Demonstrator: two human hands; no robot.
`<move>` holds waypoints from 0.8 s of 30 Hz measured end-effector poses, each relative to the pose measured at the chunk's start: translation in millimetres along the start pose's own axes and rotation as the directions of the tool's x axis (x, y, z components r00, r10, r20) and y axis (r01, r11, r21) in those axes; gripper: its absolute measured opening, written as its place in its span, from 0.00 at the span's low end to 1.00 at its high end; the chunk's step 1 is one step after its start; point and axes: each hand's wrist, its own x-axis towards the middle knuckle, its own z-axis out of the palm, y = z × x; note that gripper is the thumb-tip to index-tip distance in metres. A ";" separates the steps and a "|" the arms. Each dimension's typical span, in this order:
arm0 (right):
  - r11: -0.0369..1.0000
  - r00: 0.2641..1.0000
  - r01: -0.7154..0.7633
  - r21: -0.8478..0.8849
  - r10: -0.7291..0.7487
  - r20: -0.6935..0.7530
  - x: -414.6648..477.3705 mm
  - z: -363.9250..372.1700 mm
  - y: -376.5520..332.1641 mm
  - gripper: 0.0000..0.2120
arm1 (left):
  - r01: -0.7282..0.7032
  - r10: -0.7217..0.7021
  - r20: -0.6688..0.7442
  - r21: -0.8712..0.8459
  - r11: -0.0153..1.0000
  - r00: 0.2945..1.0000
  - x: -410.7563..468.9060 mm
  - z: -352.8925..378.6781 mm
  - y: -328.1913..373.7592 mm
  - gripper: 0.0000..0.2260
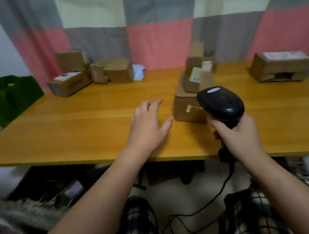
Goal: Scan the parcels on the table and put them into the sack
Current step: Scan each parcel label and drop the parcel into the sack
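Right hand [239,133] grips scanner [220,103]; left hand [148,126] spread beside parcel [188,109].

Glossy wooden table [88,115] — matt cardboard parcels [189,109], shiny plastic scanner [220,102].

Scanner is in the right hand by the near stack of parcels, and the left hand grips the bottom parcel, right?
Not quite: the head view shows the left hand open above the table, beside the bottom parcel and gripping nothing. The scanner is in the right hand by the near stack, as you said.
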 end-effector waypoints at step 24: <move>0.992 0.999 0.009 0.127 -0.013 0.033 20.2 11.1 -2.0 0.13 | 0.025 -0.336 -0.224 -0.799 0.601 0.915 57.9 -21.2 -33.3 0.17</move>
